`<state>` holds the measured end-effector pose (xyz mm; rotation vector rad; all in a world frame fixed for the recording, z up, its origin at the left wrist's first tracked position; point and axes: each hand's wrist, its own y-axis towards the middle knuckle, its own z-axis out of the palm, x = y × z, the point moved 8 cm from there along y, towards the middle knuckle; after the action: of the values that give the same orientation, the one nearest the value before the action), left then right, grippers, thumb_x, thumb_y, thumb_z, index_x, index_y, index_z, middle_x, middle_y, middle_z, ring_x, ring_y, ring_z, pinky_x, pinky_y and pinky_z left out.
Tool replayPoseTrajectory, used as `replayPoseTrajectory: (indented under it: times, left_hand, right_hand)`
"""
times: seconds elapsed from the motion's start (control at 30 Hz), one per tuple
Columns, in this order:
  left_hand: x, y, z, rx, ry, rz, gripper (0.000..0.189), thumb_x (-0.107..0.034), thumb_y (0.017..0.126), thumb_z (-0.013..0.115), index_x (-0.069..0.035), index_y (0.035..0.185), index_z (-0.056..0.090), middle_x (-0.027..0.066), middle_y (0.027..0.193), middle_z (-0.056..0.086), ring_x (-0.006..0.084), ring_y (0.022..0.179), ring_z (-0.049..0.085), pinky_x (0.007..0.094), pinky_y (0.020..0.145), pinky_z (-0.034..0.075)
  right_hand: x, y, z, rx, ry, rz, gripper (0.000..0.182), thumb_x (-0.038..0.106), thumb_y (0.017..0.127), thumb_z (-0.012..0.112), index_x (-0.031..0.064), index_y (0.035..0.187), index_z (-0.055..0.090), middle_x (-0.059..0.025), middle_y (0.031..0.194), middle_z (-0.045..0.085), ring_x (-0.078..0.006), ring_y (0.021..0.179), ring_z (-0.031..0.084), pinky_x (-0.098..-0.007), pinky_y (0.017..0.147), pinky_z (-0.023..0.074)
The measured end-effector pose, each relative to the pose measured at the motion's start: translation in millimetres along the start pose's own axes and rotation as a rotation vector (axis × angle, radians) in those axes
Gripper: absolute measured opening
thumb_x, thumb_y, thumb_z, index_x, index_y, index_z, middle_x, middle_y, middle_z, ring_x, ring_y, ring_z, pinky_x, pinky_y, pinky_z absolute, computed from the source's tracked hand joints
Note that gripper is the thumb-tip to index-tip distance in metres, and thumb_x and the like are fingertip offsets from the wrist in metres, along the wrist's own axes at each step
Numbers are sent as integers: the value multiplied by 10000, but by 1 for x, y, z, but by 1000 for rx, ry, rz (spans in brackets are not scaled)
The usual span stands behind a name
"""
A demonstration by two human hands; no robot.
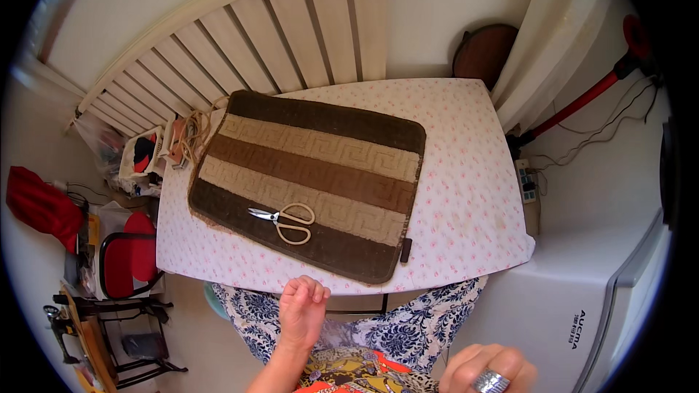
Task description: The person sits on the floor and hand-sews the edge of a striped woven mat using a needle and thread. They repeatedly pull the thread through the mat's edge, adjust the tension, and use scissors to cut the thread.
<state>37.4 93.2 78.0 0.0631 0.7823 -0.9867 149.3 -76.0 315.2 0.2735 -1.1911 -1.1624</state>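
Observation:
A striped brown and beige mat (327,169) with a Greek-key pattern lies at a slant on a table (464,185) covered by a pink-flowered white cloth. Scissors (277,217) with beige handles rest on the mat's near dark stripe, blades slightly apart and pointing left. By the mat's right near corner is a small dark strip (406,250). Over my lap, just short of the table's near edge, my left hand (303,305) has its fingers curled, with nothing seen in it. My right hand (489,371), wearing a wide silver ring, is closed at the lower right; its palm is hidden.
Coiled cord (192,134) and a white basket (143,153) of items lie by the table's left edge. A red chair (128,256) stands left, a slatted headboard (273,33) behind. At right are a power strip (526,181), a red-tubed stick vacuum (573,105) and a grey-white appliance (546,311).

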Motion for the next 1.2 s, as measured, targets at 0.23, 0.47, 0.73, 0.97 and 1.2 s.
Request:
replayPoseTrajectory:
  times: [0.23, 0.47, 0.73, 0.97, 1.2]
  left_hand:
    - [6, 2, 6, 2, 104, 3, 80, -108, 812, 602, -80, 845, 534, 30, 792, 494, 155, 752, 444, 332, 764, 386]
    - [7, -5, 10, -79, 260, -30, 225, -15, 811, 575, -70, 1006, 478, 49, 799, 506, 151, 773, 493, 307, 772, 409]
    - [16, -5, 27, 28, 421, -97, 164, -24, 804, 597, 8, 965, 596, 51, 968, 574, 115, 852, 548, 244, 790, 438]
    - [-8, -13, 19, 62, 448, 22, 178, -31, 785, 628, 21, 955, 620, 38, 975, 554, 107, 880, 539, 230, 784, 439]
    - [-22, -17, -6, 3, 478, 137, 62, -8, 770, 628, 16, 827, 633, 58, 869, 579, 105, 801, 539, 222, 725, 432]
  right_hand:
    - [-7, -3, -14, -135, 8, 109, 75, 49, 657, 690, 6, 696, 642, -91, 648, 514, -127, 445, 427, -254, 377, 267]
    - [-72, -54, -52, -291, -520, 536, 69, 39, 688, 669, 54, 755, 662, -2, 565, 471, -83, 467, 379, -206, 434, 289]
    - [-146, -110, -60, -404, -478, 737, 21, 18, 736, 651, 9, 752, 640, 21, 692, 487, -10, 558, 379, -168, 466, 272]
    - [-148, -101, -29, -90, -746, 630, 53, 7, 696, 636, -12, 732, 601, -67, 734, 493, -151, 698, 512, -248, 627, 411]
    - [-169, -113, -9, -58, -694, 697, 57, 16, 710, 637, -9, 748, 603, -46, 696, 454, -90, 564, 455, -221, 485, 350]
